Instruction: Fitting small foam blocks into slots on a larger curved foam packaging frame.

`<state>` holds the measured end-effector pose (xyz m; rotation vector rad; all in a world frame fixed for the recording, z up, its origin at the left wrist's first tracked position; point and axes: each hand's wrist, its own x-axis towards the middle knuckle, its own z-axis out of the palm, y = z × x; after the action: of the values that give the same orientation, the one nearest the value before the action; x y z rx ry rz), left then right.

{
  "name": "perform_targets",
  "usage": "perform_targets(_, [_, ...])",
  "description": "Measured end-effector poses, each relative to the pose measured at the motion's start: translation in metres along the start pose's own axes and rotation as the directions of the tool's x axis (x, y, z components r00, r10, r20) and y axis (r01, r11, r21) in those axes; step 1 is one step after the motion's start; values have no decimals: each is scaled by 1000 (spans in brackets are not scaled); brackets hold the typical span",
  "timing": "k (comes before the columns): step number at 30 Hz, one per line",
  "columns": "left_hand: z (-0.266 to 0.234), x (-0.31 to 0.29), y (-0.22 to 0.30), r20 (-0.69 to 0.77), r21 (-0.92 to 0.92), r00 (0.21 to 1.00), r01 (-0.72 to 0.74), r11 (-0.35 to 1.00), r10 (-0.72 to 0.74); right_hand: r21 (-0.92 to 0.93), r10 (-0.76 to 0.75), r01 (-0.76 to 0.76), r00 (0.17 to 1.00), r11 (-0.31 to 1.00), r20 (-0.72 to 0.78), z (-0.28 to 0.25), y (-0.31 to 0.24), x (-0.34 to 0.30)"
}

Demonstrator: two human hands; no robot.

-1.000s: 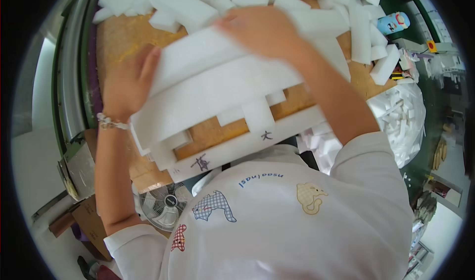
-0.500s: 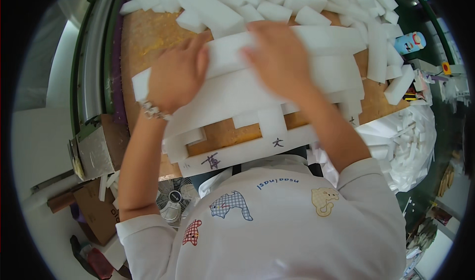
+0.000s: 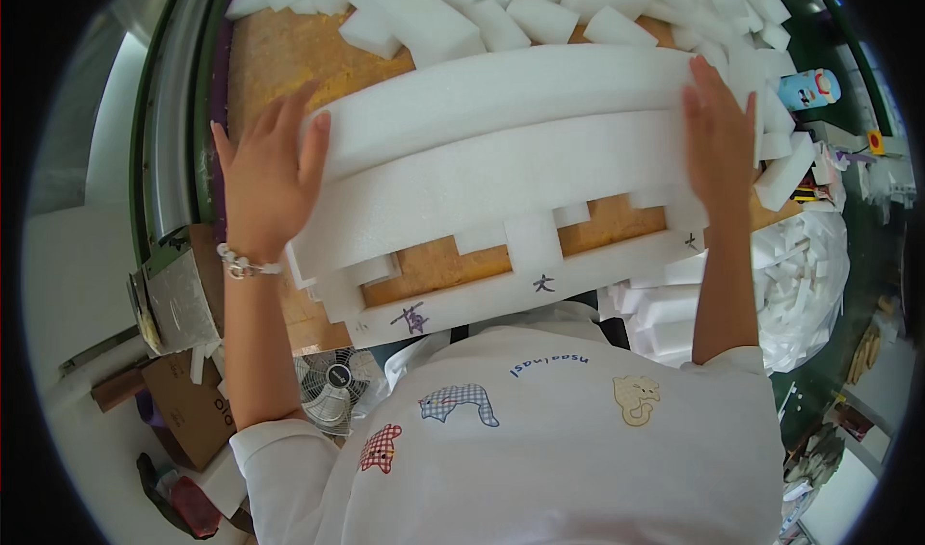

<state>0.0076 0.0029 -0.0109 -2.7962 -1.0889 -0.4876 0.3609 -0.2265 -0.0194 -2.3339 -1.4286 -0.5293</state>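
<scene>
A long white foam strip (image 3: pixel 511 87) lies across the worktable, on or against the far side of a wider white foam piece (image 3: pixel 501 174). Beneath and nearer to me is a notched white foam part (image 3: pixel 535 241), its front bar bearing dark handwritten marks. At the left ends of the pieces is my left hand (image 3: pixel 270 174), fingers spread, thumb beside the long strip's end. My right hand (image 3: pixel 721 140) is at the opposite ends, fingers stretched out and slightly blurred. Neither hand is closed around anything; whether the palms press on the foam I cannot tell.
Loose white foam blocks (image 3: pixel 540 15) are heaped along the table's far side. A metal roller (image 3: pixel 173 111) runs along the left edge. Beyond the right edge are a blue container (image 3: pixel 809 89) and a clear bag of foam pieces (image 3: pixel 800 285). A fan (image 3: pixel 337 376) stands below left.
My hands have moved apart, from the top of the long strip to its two ends. The strip now lies more evenly over the wider piece, its left end no longer sticking out.
</scene>
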Motion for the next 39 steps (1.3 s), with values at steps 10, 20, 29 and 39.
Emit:
perform_targets(10, [-10, 40, 73, 416, -326, 906, 71, 943, 75, 785, -375, 66, 901, 616, 219, 7, -155, 30])
perform_targets(20, [10, 33, 44, 154, -224, 988, 21, 974, 14, 280, -310, 192, 822, 940, 477, 6, -126, 82])
perform_targets(29, [-3, 8, 1, 205, -162, 962, 213, 963, -179, 35, 0, -10, 961, 999, 276, 50, 76, 76])
perform_targets(39, [8, 20, 38, 86, 32, 996, -6, 999, 3, -66, -232, 247, 957, 967, 174, 44, -45, 62])
